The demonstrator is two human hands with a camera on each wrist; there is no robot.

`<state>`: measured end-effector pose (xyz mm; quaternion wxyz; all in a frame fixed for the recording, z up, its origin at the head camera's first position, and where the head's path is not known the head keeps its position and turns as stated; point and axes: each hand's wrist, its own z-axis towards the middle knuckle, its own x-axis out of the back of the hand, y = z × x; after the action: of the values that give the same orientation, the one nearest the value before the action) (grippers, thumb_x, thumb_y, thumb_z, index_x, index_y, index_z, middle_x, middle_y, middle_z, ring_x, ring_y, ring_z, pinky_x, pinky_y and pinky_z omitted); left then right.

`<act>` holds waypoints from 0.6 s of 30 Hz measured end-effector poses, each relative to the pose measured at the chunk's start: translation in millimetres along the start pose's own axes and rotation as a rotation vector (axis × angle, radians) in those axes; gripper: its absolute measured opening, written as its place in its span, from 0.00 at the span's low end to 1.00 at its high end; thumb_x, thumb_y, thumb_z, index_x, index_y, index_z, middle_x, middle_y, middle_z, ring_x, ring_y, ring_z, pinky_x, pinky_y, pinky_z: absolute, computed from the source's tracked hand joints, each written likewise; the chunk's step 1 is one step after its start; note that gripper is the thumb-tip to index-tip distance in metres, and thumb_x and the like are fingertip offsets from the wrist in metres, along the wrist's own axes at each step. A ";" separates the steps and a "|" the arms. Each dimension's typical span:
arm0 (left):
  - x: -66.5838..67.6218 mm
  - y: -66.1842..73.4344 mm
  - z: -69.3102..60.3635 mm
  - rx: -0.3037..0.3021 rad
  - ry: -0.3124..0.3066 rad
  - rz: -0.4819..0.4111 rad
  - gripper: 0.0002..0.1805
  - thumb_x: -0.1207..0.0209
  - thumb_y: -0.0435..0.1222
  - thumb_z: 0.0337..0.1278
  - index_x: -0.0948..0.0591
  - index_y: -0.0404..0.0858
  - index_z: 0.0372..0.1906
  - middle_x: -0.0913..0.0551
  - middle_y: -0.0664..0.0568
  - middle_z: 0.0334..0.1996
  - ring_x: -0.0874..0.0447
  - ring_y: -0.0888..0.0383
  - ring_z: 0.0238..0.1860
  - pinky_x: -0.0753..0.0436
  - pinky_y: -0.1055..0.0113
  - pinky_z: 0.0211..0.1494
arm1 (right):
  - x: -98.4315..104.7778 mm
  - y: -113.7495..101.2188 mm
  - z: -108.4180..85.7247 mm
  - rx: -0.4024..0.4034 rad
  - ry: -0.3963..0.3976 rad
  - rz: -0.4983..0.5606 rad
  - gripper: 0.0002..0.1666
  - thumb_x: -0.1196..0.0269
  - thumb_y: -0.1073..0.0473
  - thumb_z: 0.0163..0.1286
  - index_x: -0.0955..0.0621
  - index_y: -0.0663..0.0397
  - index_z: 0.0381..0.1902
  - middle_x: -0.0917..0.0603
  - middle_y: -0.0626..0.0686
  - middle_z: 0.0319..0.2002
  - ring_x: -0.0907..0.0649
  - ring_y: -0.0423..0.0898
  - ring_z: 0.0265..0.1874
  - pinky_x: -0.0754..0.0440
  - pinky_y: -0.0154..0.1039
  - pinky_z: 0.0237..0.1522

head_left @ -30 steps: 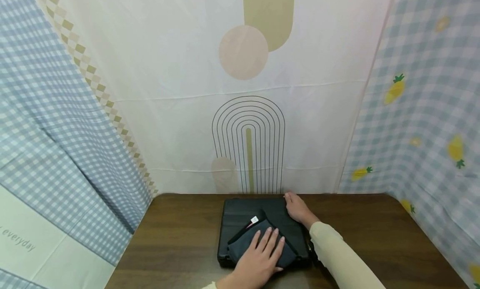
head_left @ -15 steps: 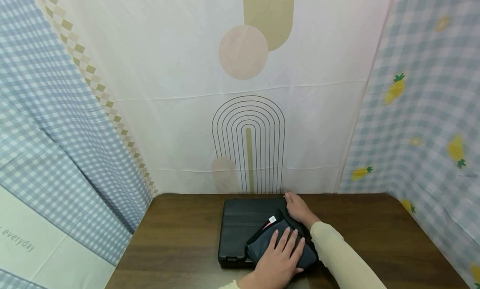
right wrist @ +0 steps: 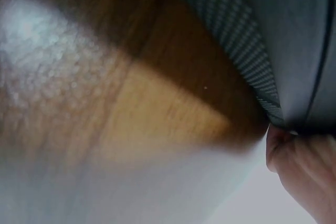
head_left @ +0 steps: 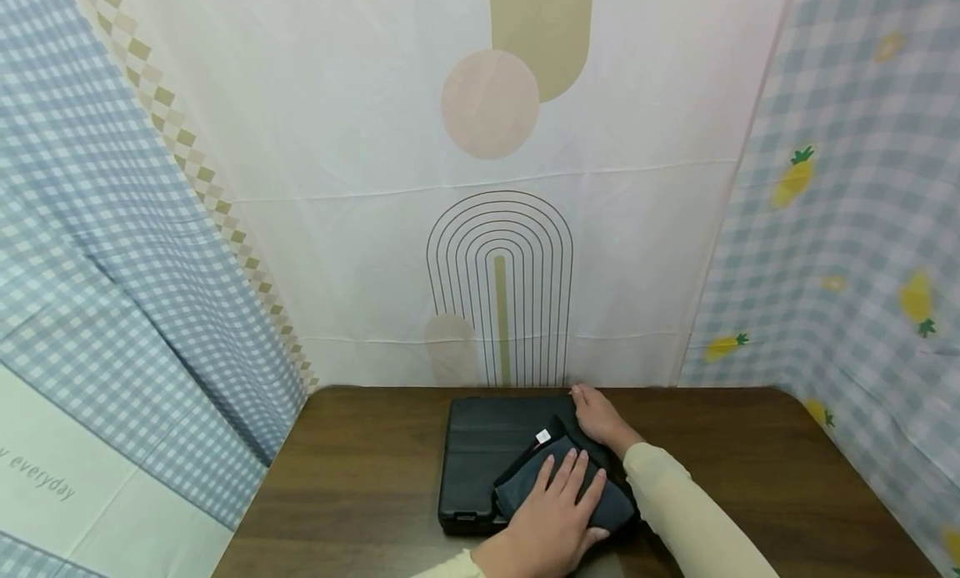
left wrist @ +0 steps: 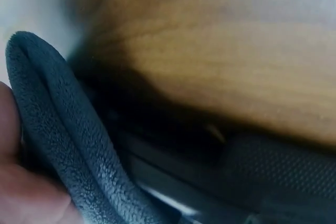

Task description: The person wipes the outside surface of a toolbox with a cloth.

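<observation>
A flat black case (head_left: 480, 457) with a latch (head_left: 464, 517) on its front edge lies on the table. My left hand (head_left: 551, 511) rests on a folded dark blue-grey cloth (head_left: 611, 505) over the case's front right part, fingers straight and slightly spread. The cloth has a white tag (head_left: 543, 436); the left wrist view shows its plush folded edge (left wrist: 68, 114) beside my thumb. My right hand (head_left: 598, 415) holds the case at its back right corner; in the right wrist view curled fingers (right wrist: 299, 161) meet that corner, next to the textured side (right wrist: 236, 40).
The brown wooden table (head_left: 360, 478) extends to both sides of the case. A white patterned curtain (head_left: 360, 269) hangs right behind the table's back edge. Checked cloths (head_left: 810, 311) hang at left and right.
My left hand has slid the cloth rightward across the case top, uncovering the latch, then stayed about there over the last half second. The right hand keeps its place on the corner.
</observation>
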<state>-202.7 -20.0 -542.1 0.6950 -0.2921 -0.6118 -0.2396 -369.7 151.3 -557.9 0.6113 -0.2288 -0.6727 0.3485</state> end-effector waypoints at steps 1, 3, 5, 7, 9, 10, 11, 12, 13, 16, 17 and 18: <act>1.3 -1.3 1.2 0.005 -0.026 -0.027 0.39 0.69 0.64 0.84 0.48 0.52 0.88 0.47 0.47 0.88 0.46 0.51 0.89 0.31 0.49 0.85 | 0.2 0.0 -0.3 0.000 -0.002 0.001 0.24 0.61 0.55 0.91 0.20 0.63 0.55 0.15 0.64 0.55 0.16 0.59 0.56 0.20 0.61 0.62; 3.2 -3.7 4.0 0.014 -0.067 -0.078 0.39 0.72 0.64 0.84 0.50 0.52 0.89 0.49 0.47 0.89 0.49 0.51 0.89 0.34 0.48 0.86 | 0.1 0.0 -0.7 -0.009 -0.006 0.005 0.25 0.61 0.55 0.91 0.20 0.63 0.55 0.15 0.64 0.55 0.16 0.59 0.56 0.20 0.61 0.63; 4.8 -6.5 7.6 0.024 -0.094 -0.132 0.40 0.73 0.65 0.83 0.50 0.53 0.89 0.50 0.48 0.89 0.51 0.51 0.90 0.36 0.47 0.87 | 0.3 0.5 -0.9 -0.008 -0.010 -0.001 0.25 0.61 0.54 0.91 0.20 0.64 0.56 0.15 0.65 0.56 0.16 0.60 0.57 0.20 0.62 0.63; 7.4 -9.6 11.3 0.038 -0.122 -0.196 0.39 0.73 0.65 0.84 0.50 0.53 0.89 0.51 0.49 0.89 0.54 0.52 0.90 0.38 0.45 0.88 | 0.4 1.3 -0.5 -0.006 -0.013 -0.008 0.26 0.62 0.54 0.91 0.20 0.65 0.58 0.16 0.66 0.58 0.17 0.62 0.60 0.21 0.63 0.65; 11.2 -12.9 15.1 0.056 -0.146 -0.255 0.39 0.72 0.65 0.84 0.49 0.52 0.88 0.52 0.49 0.89 0.55 0.52 0.90 0.41 0.44 0.88 | 0.5 1.9 0.0 -0.002 -0.017 -0.015 0.27 0.62 0.54 0.91 0.21 0.65 0.59 0.17 0.67 0.60 0.17 0.65 0.62 0.22 0.64 0.67; 13.2 -14.9 17.2 0.065 -0.159 -0.283 0.39 0.72 0.64 0.84 0.49 0.52 0.88 0.52 0.49 0.89 0.56 0.52 0.90 0.42 0.44 0.89 | 0.6 2.2 0.3 -0.001 -0.018 -0.016 0.27 0.62 0.54 0.91 0.21 0.66 0.60 0.17 0.68 0.61 0.18 0.66 0.63 0.22 0.65 0.68; 15.2 -16.8 19.7 0.078 -0.171 -0.308 0.39 0.71 0.64 0.84 0.48 0.51 0.88 0.52 0.49 0.89 0.57 0.52 0.91 0.43 0.44 0.89 | 0.7 2.3 0.7 -0.002 -0.019 -0.013 0.27 0.62 0.54 0.91 0.21 0.66 0.60 0.17 0.68 0.61 0.18 0.66 0.64 0.23 0.65 0.68; 17.4 -18.9 22.5 0.092 -0.185 -0.327 0.39 0.71 0.64 0.84 0.48 0.51 0.88 0.53 0.49 0.89 0.57 0.52 0.91 0.44 0.44 0.89 | 0.8 2.4 1.1 0.000 -0.018 -0.012 0.27 0.62 0.54 0.91 0.21 0.66 0.60 0.17 0.68 0.61 0.18 0.67 0.64 0.23 0.66 0.68; 19.7 -21.2 25.5 0.106 -0.198 -0.341 0.39 0.70 0.64 0.84 0.47 0.51 0.88 0.53 0.48 0.89 0.58 0.51 0.91 0.45 0.44 0.89 | 1.0 2.0 1.2 0.002 -0.017 -0.010 0.27 0.62 0.54 0.91 0.21 0.66 0.60 0.17 0.68 0.61 0.18 0.67 0.64 0.23 0.66 0.68; 23.5 -30.5 36.5 0.158 -0.237 -0.369 0.39 0.67 0.63 0.85 0.47 0.50 0.88 0.54 0.48 0.89 0.59 0.51 0.91 0.48 0.44 0.90 | 0.4 2.0 2.7 0.014 -0.013 -0.008 0.27 0.61 0.55 0.91 0.21 0.68 0.60 0.17 0.69 0.61 0.19 0.68 0.64 0.23 0.66 0.68; 24.3 -34.0 40.4 0.174 -0.249 -0.367 0.39 0.66 0.63 0.84 0.47 0.50 0.88 0.55 0.48 0.89 0.60 0.51 0.91 0.48 0.44 0.90 | 0.0 2.2 3.3 0.019 -0.011 -0.008 0.26 0.61 0.55 0.91 0.21 0.68 0.60 0.17 0.70 0.61 0.19 0.69 0.64 0.23 0.66 0.68; 24.9 -37.8 44.0 0.184 -0.258 -0.361 0.39 0.65 0.63 0.84 0.47 0.50 0.88 0.55 0.48 0.90 0.60 0.51 0.91 0.48 0.45 0.91 | -0.4 2.5 3.9 0.023 -0.008 -0.007 0.26 0.61 0.56 0.91 0.21 0.69 0.61 0.17 0.70 0.61 0.19 0.69 0.64 0.23 0.66 0.68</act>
<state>-256.7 -15.6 -509.6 0.5806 -0.1415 -0.7572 -0.2638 -373.8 151.9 -560.0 0.6123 -0.2177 -0.6720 0.3551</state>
